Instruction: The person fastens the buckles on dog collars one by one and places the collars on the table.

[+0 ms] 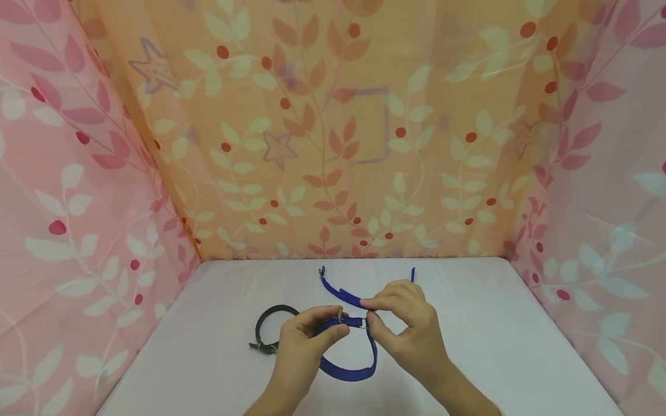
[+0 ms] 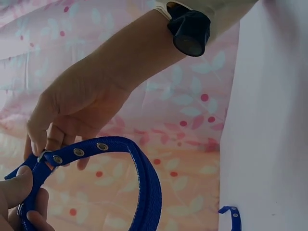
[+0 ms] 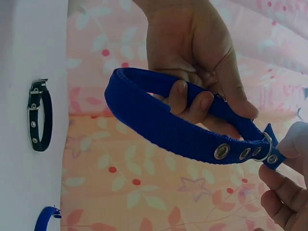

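Note:
A blue collar (image 1: 350,374) with metal eyelets is held up in a closed loop between both hands. My left hand (image 1: 304,344) pinches it by the metal fitting at the loop's left side, thumb and forefinger together. Thumb and fingers of my right hand (image 1: 413,323) pinch the strap beside a metal ring. In the right wrist view the strap end passes through that ring (image 3: 267,147); the eyelets (image 3: 222,151) face outward. Fingers hide part of the buckle area. Behind my right hand a second blue collar (image 1: 350,297) lies unfastened, partly covered by the hand.
Left of my left hand, a black collar (image 1: 276,309) lies buckled into a ring on the white table (image 1: 198,370). Patterned cloth walls (image 1: 333,190) enclose the table at the back and both sides.

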Available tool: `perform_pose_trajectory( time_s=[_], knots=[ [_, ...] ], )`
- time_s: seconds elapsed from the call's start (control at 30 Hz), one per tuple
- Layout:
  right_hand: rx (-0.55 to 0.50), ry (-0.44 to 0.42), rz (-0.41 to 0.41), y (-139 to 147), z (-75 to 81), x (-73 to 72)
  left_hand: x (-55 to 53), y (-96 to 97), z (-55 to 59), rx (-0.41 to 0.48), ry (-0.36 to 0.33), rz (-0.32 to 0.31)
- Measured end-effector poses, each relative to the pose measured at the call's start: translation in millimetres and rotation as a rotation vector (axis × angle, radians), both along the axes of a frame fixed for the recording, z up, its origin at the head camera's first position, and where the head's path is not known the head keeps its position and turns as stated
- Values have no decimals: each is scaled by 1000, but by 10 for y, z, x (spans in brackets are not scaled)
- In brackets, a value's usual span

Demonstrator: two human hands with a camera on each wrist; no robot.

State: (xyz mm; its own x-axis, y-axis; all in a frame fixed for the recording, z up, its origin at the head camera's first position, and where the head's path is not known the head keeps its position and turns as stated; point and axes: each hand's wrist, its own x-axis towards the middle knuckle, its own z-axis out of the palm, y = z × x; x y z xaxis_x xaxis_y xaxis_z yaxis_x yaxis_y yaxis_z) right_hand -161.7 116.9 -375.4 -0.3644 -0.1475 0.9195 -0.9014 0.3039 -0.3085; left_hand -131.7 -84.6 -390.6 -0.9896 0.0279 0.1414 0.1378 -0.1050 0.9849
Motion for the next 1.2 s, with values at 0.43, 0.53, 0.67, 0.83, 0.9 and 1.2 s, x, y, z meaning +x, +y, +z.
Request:
perform_pose_trajectory(
  time_s=[0.43, 0.53, 0.67, 0.83, 0.9, 1.2],
  knots=[
    [70, 70, -6, 4, 7, -59, 21, 38, 10, 109, -22, 21],
    [119, 47, 20, 36, 15, -63, 16, 28, 19, 90, -8, 5],
    [176, 6, 47, 83, 24, -56, 20, -16, 43, 7, -4, -55],
    [232, -23, 98, 111, 43, -42, 18, -69, 73, -83, 37, -135],
    [252, -30, 122, 106, 46, -31, 17, -76, 67, -104, 61, -143],
    [279, -188, 125, 76, 35, 15, 9, -88, 66, -95, 131, -121]
  ],
)
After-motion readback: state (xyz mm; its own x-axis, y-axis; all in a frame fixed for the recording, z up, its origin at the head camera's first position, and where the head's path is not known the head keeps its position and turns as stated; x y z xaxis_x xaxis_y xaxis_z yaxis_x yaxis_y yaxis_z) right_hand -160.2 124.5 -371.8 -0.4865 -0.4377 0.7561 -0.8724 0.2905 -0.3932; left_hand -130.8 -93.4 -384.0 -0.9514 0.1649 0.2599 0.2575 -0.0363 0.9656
